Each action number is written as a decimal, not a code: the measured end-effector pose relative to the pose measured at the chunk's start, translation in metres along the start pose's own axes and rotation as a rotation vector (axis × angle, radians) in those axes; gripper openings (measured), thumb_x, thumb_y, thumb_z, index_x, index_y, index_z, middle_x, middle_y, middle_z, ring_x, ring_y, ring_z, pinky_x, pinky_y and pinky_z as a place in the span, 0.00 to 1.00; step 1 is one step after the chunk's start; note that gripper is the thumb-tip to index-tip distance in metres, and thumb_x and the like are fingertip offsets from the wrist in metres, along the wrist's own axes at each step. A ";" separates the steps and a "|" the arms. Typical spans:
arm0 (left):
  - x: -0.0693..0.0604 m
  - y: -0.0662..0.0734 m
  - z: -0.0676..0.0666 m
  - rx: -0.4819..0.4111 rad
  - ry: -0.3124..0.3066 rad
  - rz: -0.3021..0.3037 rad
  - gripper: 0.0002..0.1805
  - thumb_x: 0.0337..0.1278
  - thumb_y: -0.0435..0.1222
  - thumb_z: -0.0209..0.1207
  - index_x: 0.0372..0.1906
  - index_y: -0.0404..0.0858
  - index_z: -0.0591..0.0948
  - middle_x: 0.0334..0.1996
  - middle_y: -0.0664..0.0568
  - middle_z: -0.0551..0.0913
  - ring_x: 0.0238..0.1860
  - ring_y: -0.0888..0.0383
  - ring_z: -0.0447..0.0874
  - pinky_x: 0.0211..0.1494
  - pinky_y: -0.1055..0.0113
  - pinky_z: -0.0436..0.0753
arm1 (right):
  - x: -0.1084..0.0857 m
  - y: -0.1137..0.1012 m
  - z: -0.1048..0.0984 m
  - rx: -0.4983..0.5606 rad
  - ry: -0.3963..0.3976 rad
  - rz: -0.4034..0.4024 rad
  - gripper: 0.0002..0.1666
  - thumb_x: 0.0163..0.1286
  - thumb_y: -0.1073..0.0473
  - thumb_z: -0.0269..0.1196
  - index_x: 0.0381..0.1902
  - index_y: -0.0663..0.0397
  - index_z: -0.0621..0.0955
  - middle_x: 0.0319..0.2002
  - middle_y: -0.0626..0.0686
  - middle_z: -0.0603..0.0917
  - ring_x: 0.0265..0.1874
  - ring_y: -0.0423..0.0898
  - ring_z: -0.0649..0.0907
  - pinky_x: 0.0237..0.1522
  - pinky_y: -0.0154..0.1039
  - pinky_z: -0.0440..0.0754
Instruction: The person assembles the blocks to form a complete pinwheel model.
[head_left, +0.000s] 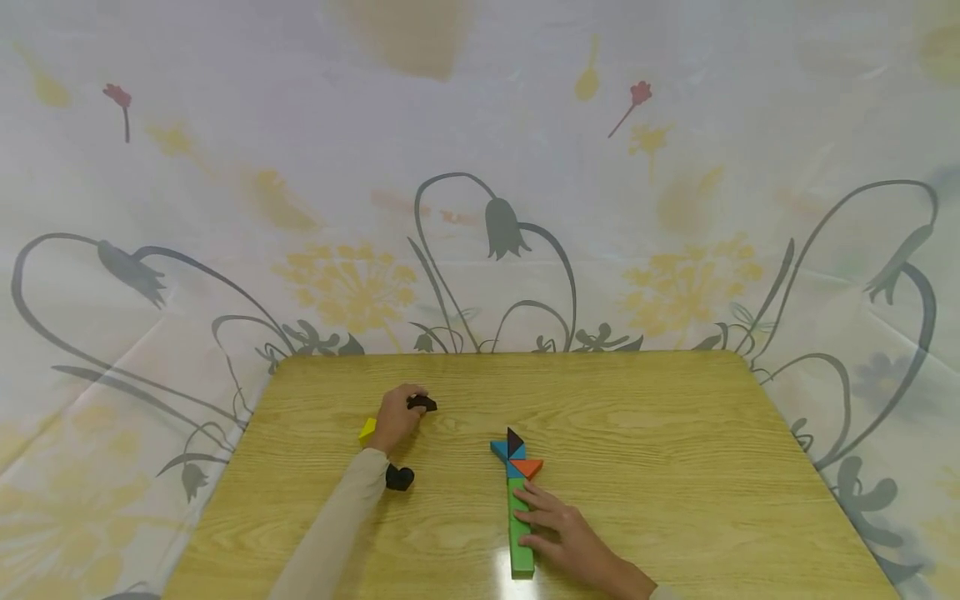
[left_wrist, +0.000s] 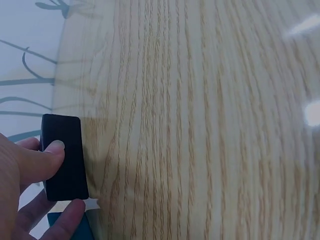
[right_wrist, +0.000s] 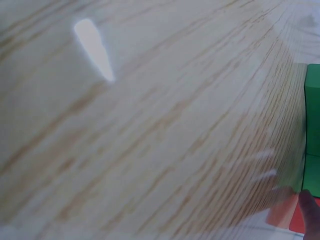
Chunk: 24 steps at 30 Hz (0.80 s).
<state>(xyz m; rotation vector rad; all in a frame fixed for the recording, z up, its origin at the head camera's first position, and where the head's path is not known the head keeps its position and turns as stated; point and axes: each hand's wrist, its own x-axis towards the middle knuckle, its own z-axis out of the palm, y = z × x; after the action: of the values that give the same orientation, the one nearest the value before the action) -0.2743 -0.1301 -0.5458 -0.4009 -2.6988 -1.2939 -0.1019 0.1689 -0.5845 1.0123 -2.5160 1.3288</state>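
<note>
Near the table's back left, my left hand (head_left: pixel 397 417) pinches a black block (head_left: pixel 422 403). In the left wrist view the thumb presses on the face of this black block (left_wrist: pixel 67 170), with fingers behind it and at its lower end. My right hand (head_left: pixel 566 533) lies with spread fingers against a long green bar of blocks (head_left: pixel 521 533). Above that bar, blue blocks (head_left: pixel 498 451), an orange triangle block (head_left: pixel 527 467) and a dark triangle block (head_left: pixel 514 444) are joined edge to edge. One fingertip is beside the green block (right_wrist: pixel 313 120) and the red-orange block (right_wrist: pixel 298 220) in the right wrist view.
A yellow block (head_left: pixel 367 431) lies left of the left hand, partly hidden by it. Another black piece with a rounded end (head_left: pixel 400 477) sits beside the left sleeve. The wooden table (head_left: pixel 675 417) ends at a flower-printed backdrop (head_left: pixel 480 125).
</note>
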 end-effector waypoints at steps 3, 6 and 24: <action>-0.001 -0.002 0.000 -0.003 0.011 -0.015 0.14 0.54 0.22 0.60 0.47 0.29 0.82 0.51 0.38 0.79 0.47 0.42 0.78 0.48 0.49 0.79 | 0.000 -0.001 0.000 -0.011 -0.005 0.005 0.23 0.61 0.56 0.65 0.51 0.65 0.81 0.61 0.63 0.73 0.61 0.67 0.67 0.58 0.48 0.72; -0.002 -0.004 0.001 -0.010 0.023 -0.030 0.14 0.53 0.22 0.62 0.46 0.30 0.82 0.49 0.38 0.80 0.41 0.45 0.79 0.44 0.51 0.80 | 0.000 -0.004 -0.001 -0.014 -0.003 0.000 0.23 0.63 0.55 0.64 0.51 0.64 0.81 0.62 0.61 0.73 0.62 0.66 0.67 0.59 0.45 0.71; -0.019 0.020 0.002 -0.095 -0.040 0.086 0.13 0.52 0.26 0.64 0.45 0.31 0.82 0.43 0.42 0.82 0.40 0.45 0.80 0.42 0.52 0.81 | 0.001 -0.002 -0.001 -0.031 0.003 -0.011 0.23 0.63 0.54 0.64 0.51 0.64 0.81 0.61 0.61 0.73 0.62 0.65 0.67 0.58 0.48 0.72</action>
<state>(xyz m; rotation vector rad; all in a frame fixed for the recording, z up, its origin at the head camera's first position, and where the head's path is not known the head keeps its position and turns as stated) -0.2508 -0.1204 -0.5362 -0.5518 -2.6271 -1.4081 -0.1011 0.1684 -0.5819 1.0161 -2.5172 1.2834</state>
